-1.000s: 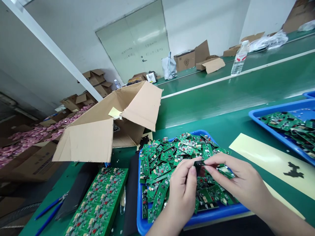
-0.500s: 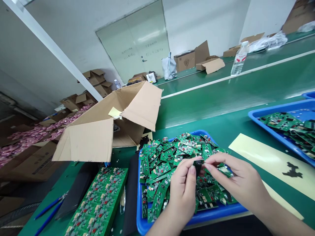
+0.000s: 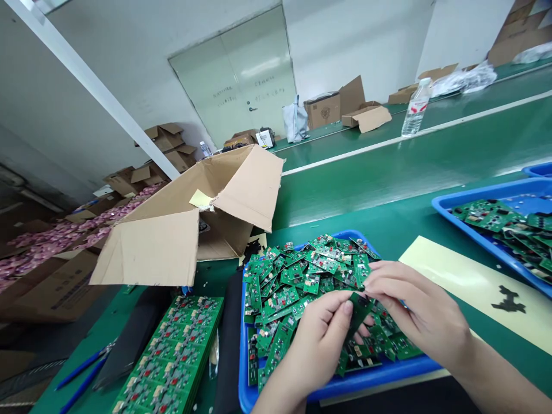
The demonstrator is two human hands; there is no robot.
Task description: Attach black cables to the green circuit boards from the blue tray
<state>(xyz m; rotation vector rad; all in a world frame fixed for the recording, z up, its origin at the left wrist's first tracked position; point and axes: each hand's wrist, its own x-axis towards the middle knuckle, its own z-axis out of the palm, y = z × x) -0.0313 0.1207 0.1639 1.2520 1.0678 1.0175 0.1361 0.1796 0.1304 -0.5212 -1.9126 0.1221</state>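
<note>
My left hand (image 3: 321,333) grips a small circuit board (image 3: 357,313) between thumb and fingers, above a blue tray (image 3: 371,374) heaped with loose green boards (image 3: 287,299). The held board is tilted, and a dark face shows toward me. At its upper right corner, the fingertips of my right hand (image 3: 425,307) are pinched together on the edge. Whether a small piece also sits between those fingertips is hidden. To the right, a pale yellow backing sheet (image 3: 457,276) carries a black cut-out sticker (image 3: 509,300).
An open cardboard box (image 3: 150,247) stands behind the tray. Left of the tray lie stacked board panels (image 3: 172,351) and blue-handled pliers (image 3: 84,368). A second blue tray (image 3: 487,241) of boards is at right. Farther back stands a water bottle (image 3: 416,109).
The held board has turned, so its broad dark face is now more visible. My right hand has shifted slightly right, its fingers still at the board's upper edge.
</note>
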